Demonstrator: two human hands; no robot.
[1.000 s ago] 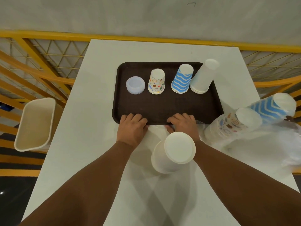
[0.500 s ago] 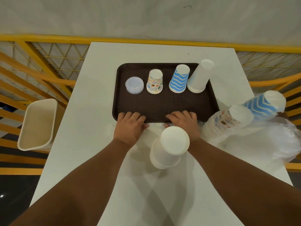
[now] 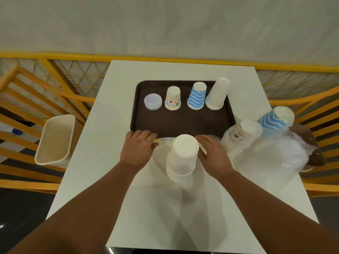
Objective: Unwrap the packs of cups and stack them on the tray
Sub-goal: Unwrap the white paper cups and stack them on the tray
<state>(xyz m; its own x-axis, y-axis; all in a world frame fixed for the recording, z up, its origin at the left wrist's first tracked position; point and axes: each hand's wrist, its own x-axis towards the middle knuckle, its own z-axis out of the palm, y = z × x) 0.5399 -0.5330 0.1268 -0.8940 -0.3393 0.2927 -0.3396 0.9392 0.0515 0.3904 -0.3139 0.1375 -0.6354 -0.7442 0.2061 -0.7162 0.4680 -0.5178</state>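
Observation:
A dark brown tray (image 3: 181,123) lies on the white table. Across its back stand a low stack of translucent lids (image 3: 152,101), a cartoon-print cup stack (image 3: 172,98), a blue zigzag cup stack (image 3: 197,96) and a plain white cup stack (image 3: 216,94), all upside down. A tall white cup pack (image 3: 183,158) stands in front of the tray between my hands. My left hand (image 3: 136,148) lies palm down with its fingertips at the tray's near edge. My right hand (image 3: 213,155) lies flat beside the white pack. A strip of printed wrapper (image 3: 166,139) shows between my hands.
To the right of the tray stand a wrapped cartoon-print pack (image 3: 240,136) and a wrapped blue zigzag pack (image 3: 274,121), with loose clear plastic (image 3: 291,153) beside them. A beige bin (image 3: 55,140) sits off the table's left edge. Yellow railing (image 3: 165,58) runs behind.
Both hands have slid a little back from the tray's near edge toward the white pack. A printed wrapper strip now shows between them. The view has tilted up.

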